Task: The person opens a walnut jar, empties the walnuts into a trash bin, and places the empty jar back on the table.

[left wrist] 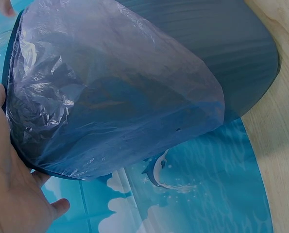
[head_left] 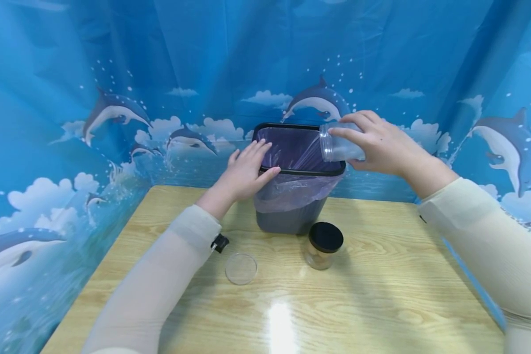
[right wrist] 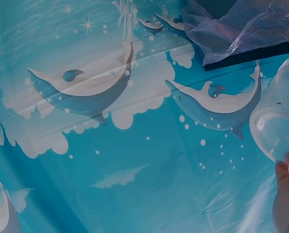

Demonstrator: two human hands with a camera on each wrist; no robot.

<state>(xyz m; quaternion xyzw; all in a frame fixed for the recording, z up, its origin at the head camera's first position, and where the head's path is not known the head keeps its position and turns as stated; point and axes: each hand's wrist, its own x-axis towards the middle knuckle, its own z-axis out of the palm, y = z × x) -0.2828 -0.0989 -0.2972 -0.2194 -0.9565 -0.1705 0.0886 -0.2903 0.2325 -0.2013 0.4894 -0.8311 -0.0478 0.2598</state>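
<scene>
A dark waste bin [head_left: 278, 221] with a black rim stands at the back of the table, tilted slightly. A translucent purplish liner [head_left: 287, 194] is folded over its rim. My left hand [head_left: 246, 172] rests on the bin's left corner, fingers extended over the rim and thumb along the front edge. My right hand [head_left: 387, 145] grips a clear jar [head_left: 336, 148] on its side above the bin's right part, its mouth facing left over the opening. No lid is on this jar. In the right wrist view, the jar [right wrist: 273, 131] and fingertips show at the right edge.
A clear jar with a black lid [head_left: 325, 238] stands in front of the bin, pale contents inside. Left of it, a clear round disc [head_left: 241, 269] lies flat on the wooden table [head_left: 380, 295]. Behind hangs a blue dolphin-print curtain [head_left: 230, 59].
</scene>
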